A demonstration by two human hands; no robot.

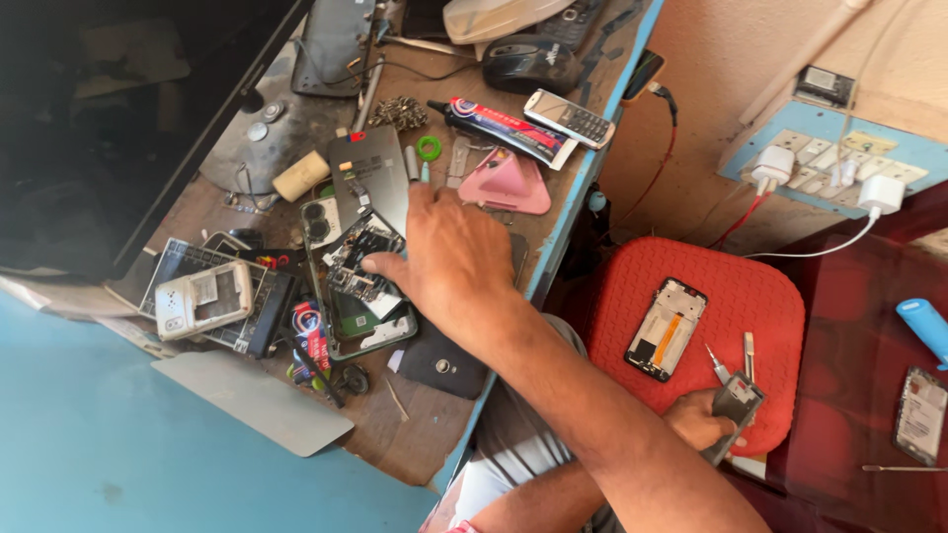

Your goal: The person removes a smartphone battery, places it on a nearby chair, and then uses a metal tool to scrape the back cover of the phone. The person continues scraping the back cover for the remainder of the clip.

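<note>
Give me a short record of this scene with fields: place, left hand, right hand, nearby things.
place: cluttered wooden workbench beside a red stool
left hand: left hand holds a small dark phone part at the stool's edge
right hand: right hand reaches over an opened phone, fingers spread; contact unclear
nearby things: pink triangular pick, glue tube, phone frame on the stool

Bench (pixel 415 434) on the left, stool (pixel 780 296) on the right

An opened phone (pixel 360 286) lies mid-bench, a keypad phone (pixel 568 118) and glue tube (pixel 504 128) behind it, a mouse (pixel 528 64) farther back; on the stool lies a phone frame (pixel 667 329), tweezers (pixel 749 355) to its right.
</note>
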